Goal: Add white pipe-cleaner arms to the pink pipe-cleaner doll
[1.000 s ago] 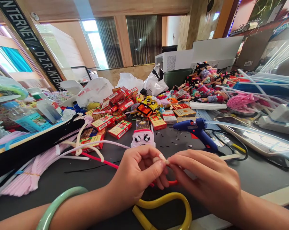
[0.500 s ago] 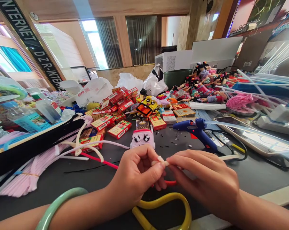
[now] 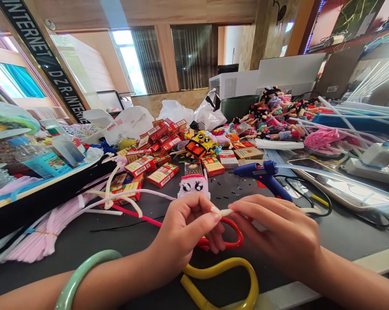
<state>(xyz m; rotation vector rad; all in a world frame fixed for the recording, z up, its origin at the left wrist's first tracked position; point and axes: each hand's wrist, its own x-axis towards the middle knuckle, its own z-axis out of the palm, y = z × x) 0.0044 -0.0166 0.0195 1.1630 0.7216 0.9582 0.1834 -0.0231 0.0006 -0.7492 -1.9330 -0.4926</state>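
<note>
My left hand and my right hand meet at their fingertips over the dark table. Both pinch a small cream piece of pipe cleaner between thumb and fingers. A jade-green bangle sits on my left wrist. Under the hands lie a red scissor handle and a yellow scissor handle. Just beyond my left hand stands a small pink fuzzy figure with eyes.
A blue glue gun with a black cord lies right of centre. Red and yellow small boxes are heaped behind. Pink and black pipe cleaners lie left. Dolls, a phone and a power strip fill the right.
Both hands have lifted slightly with the cream piece still pinched. The red scissor handle beneath them now shows more.
</note>
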